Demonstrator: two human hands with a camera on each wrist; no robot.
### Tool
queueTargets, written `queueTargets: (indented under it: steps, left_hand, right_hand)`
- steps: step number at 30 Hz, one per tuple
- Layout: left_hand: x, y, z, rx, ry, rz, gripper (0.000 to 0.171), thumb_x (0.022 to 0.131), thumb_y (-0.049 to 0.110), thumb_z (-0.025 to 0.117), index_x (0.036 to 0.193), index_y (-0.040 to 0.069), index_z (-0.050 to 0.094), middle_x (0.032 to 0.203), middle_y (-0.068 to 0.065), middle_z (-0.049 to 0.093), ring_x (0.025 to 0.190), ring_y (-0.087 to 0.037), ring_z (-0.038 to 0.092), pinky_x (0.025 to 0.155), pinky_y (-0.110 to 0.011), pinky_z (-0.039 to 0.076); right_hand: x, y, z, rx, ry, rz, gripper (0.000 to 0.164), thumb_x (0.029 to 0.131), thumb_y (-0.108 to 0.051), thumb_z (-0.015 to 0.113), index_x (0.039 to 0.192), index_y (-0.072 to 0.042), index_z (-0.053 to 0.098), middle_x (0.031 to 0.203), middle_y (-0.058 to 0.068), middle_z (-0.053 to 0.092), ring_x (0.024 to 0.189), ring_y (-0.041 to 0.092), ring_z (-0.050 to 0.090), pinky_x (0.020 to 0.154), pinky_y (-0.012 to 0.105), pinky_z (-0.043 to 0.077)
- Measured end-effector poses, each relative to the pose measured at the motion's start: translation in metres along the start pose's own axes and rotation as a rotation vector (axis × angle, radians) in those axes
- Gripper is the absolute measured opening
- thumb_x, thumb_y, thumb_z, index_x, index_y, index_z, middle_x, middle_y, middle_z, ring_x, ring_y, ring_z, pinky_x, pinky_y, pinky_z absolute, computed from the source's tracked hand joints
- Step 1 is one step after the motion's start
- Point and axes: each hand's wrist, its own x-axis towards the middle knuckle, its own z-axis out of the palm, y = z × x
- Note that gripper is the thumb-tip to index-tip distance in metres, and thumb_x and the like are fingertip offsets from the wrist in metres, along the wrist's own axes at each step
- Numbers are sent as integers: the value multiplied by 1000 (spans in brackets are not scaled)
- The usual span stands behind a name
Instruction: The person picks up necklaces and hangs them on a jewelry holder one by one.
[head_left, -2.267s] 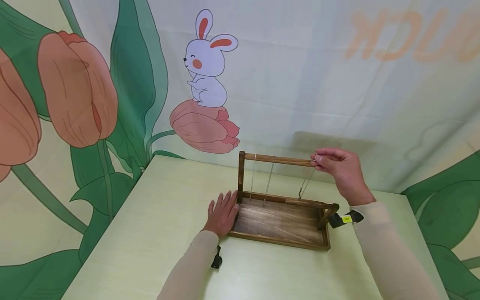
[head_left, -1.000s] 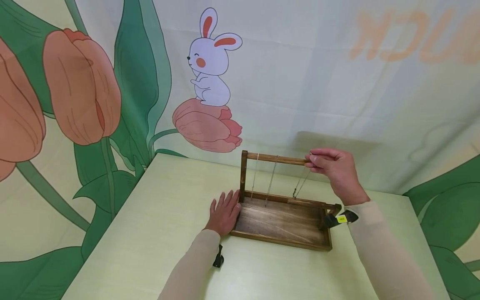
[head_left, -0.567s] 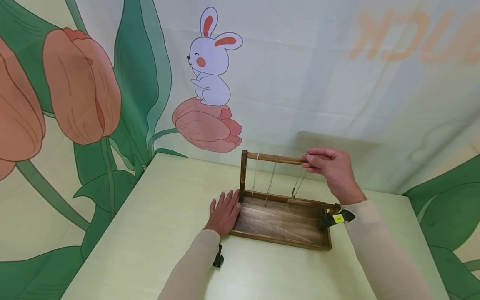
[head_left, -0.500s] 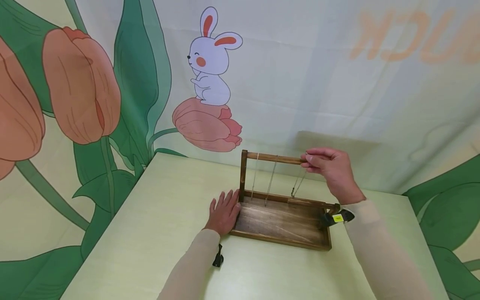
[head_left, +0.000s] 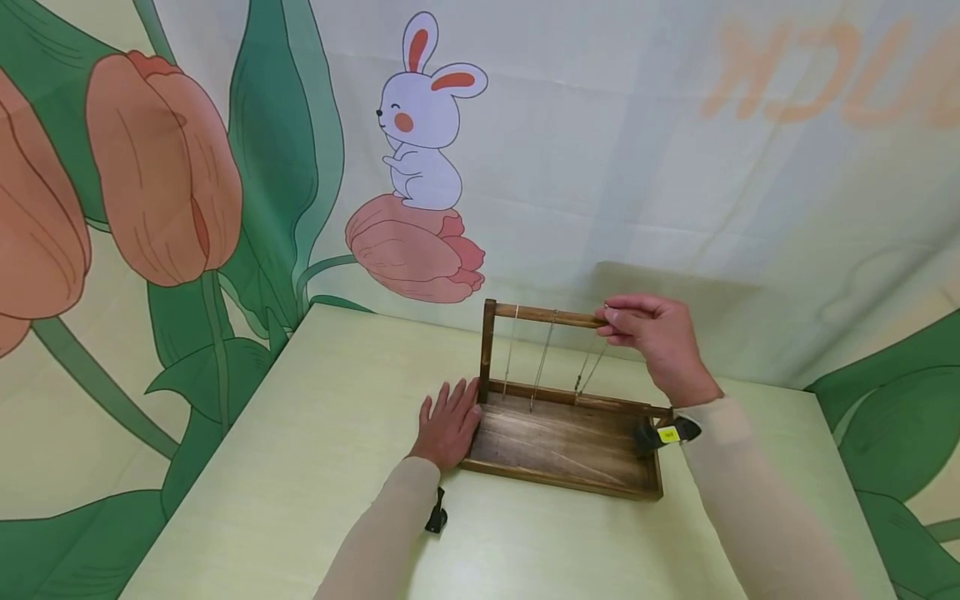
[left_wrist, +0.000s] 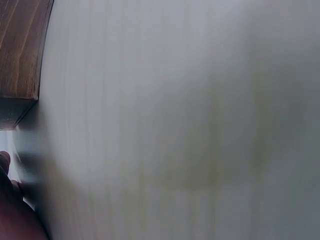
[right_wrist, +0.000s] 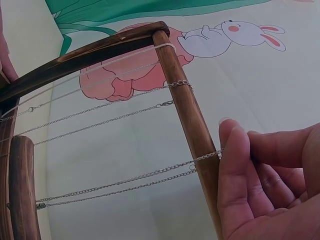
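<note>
A dark wooden jewelry stand [head_left: 570,454] with a tray base and a raised top bar [head_left: 534,314] stands on the table. My right hand [head_left: 663,337] is at the right part of the bar. Its thumb and index finger pinch a silver chain necklace [head_left: 592,367] looped over the bar, seen closer as the lower chain [right_wrist: 150,172] in the right wrist view. Further left on the bar hang a thin chain [head_left: 511,350] and another chain [head_left: 545,358]. My left hand [head_left: 447,427] lies with fingers extended against the tray's left end.
The pale table [head_left: 330,467] extends around the stand. Behind it hangs a printed cloth backdrop [head_left: 570,167] with a rabbit and tulips. A shorter wooden post [right_wrist: 22,190] rises near the stand's right end.
My right hand has moved a little leftward along the bar, and the pinched chain necklace has shifted left with it. The left hand keeps its place at the tray.
</note>
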Motion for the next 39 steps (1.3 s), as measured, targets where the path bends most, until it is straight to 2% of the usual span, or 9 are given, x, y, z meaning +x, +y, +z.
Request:
queueTargets:
  steps: [10, 19, 29, 34, 39]
  left_hand:
    - [-1, 1, 1, 2, -4, 0, 59, 113, 41, 33, 169, 25, 20, 176, -7, 23, 165, -35, 12, 131, -62, 7]
    - [-3, 2, 1, -11, 2, 4, 59, 113, 42, 32, 168, 24, 22, 175, -7, 24, 164, -36, 13, 130, -64, 7]
    - [-1, 0, 5, -22, 9, 1, 59, 113, 41, 34, 168, 24, 22, 175, -8, 25, 165, -36, 12, 130, -65, 5]
    - [-1, 0, 3, -21, 6, -1, 59, 113, 41, 33, 168, 24, 21, 175, -7, 24, 165, -36, 12, 130, -64, 5]
    - [0, 1, 1, -23, 7, -8, 58, 113, 42, 32, 168, 27, 21, 175, -6, 25, 165, -34, 11, 131, -63, 6]
  right_hand:
    - [3, 2, 2, -75, 26, 20, 20, 100, -9, 69, 118, -1, 71, 96, -3, 82, 73, 8, 77, 69, 22, 64]
    - [3, 1, 6, -93, 56, 38, 20, 99, -9, 70, 117, 1, 71, 93, -3, 81, 68, 7, 75, 62, 21, 61]
    - [0, 1, 14, -128, 121, 59, 21, 100, -6, 68, 117, 7, 68, 81, -7, 79, 64, 5, 74, 62, 22, 62]
    - [0, 4, 20, -116, 123, 65, 22, 99, -5, 68, 116, 9, 67, 78, -5, 78, 62, 5, 73, 61, 22, 62]
    - [-1, 7, 25, -129, 118, 79, 30, 100, -6, 67, 123, 13, 65, 79, -5, 78, 63, 5, 73, 62, 22, 62]
